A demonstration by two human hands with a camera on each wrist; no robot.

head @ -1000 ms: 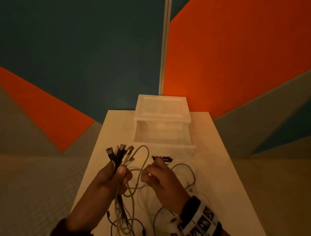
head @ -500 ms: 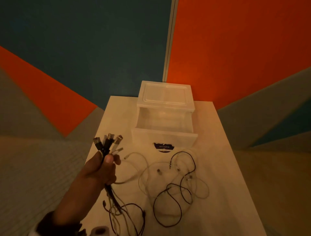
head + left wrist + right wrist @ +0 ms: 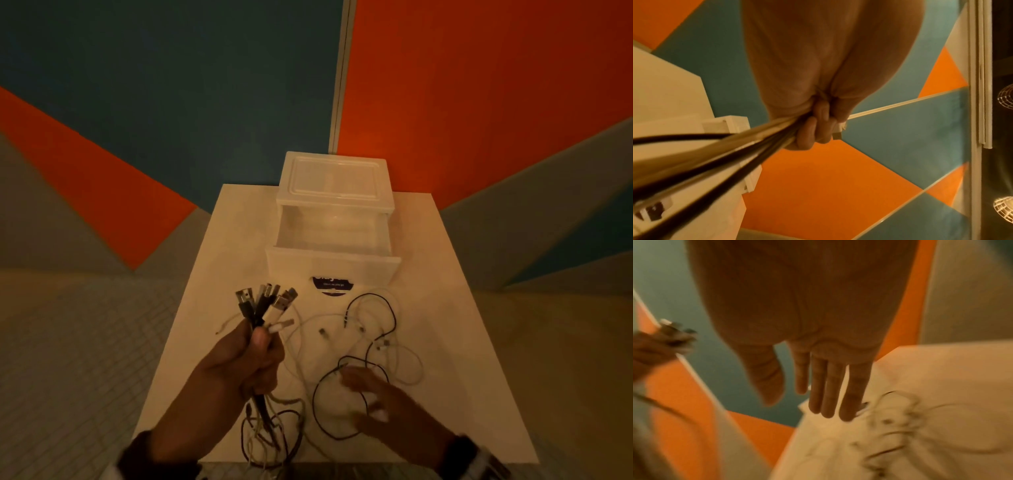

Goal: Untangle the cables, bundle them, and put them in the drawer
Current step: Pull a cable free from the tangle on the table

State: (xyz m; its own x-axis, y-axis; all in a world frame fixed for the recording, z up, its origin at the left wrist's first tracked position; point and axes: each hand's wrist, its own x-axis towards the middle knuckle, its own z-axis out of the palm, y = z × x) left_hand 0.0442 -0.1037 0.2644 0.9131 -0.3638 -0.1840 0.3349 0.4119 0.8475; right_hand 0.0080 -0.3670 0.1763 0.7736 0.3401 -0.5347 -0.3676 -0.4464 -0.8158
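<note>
Cables (image 3: 370, 346): loose tangle on worktop (image 3: 445, 308) before open drawer (image 3: 332, 236). Left hand (image 3: 239, 359) fingers clenched round plug-end bunch (image 3: 263, 305). Right hand (image 3: 380, 401) fingers straight, together, over tangle. Light, limp, snag-prone; probably best taken near plugs.

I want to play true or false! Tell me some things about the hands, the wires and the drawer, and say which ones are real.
1. The left hand grips a bunch of cables with the plugs sticking up. True.
2. The right hand is squeezed into a fist. False: its fingers are stretched out straight above the loose cables on the table.
3. The drawer is pulled open. True.
4. Some cables are already lying in the drawer. False: none show inside it; they are in the left hand or on the table.
5. Black and white cables both lie on the table. True.
</note>
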